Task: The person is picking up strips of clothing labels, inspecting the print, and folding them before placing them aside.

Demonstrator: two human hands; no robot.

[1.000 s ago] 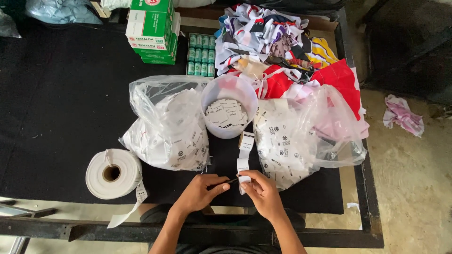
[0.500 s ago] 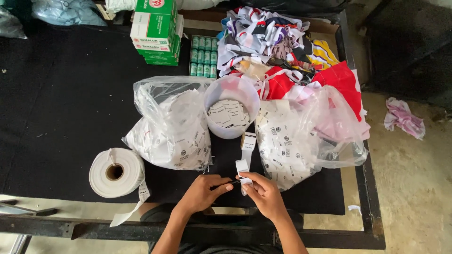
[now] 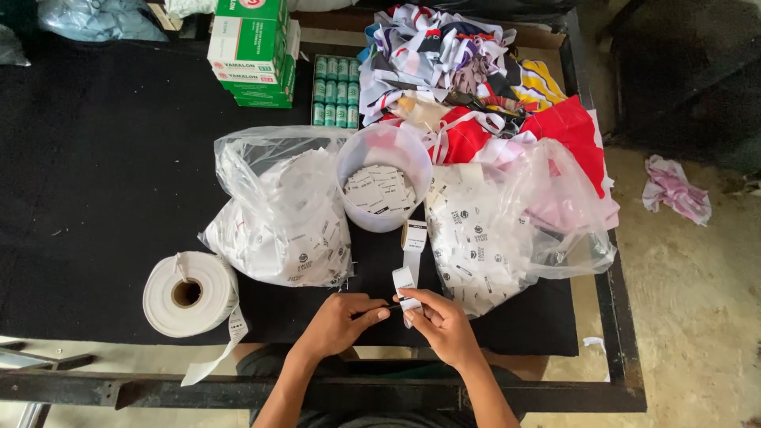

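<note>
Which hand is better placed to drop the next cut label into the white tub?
Probably the right hand: it pinches the label strip directly, and the white tub lies just beyond that strip. The left hand seems busy with a small dark tool.

tabletop [image 3: 95, 174]: black cloth cover, on a dark metal frame
label strip [image 3: 410, 265]: white with small dark print
tub [image 3: 384, 184]: translucent white, filled with white labels printed in black
left bag [image 3: 277, 214]: clear plastic, white labels with dark round marks inside
right bag [image 3: 507, 230]: clear plastic, white printed labels and pale pink cloth inside
roll [image 3: 189, 293]: white, brown core
boxes [image 3: 252, 47]: green and white
spools [image 3: 334, 89]: green, in rows
fabric pile [image 3: 483, 87]: red, white, yellow-striped, purple and black patterned
floor rag [image 3: 675, 189]: pink and white
</note>
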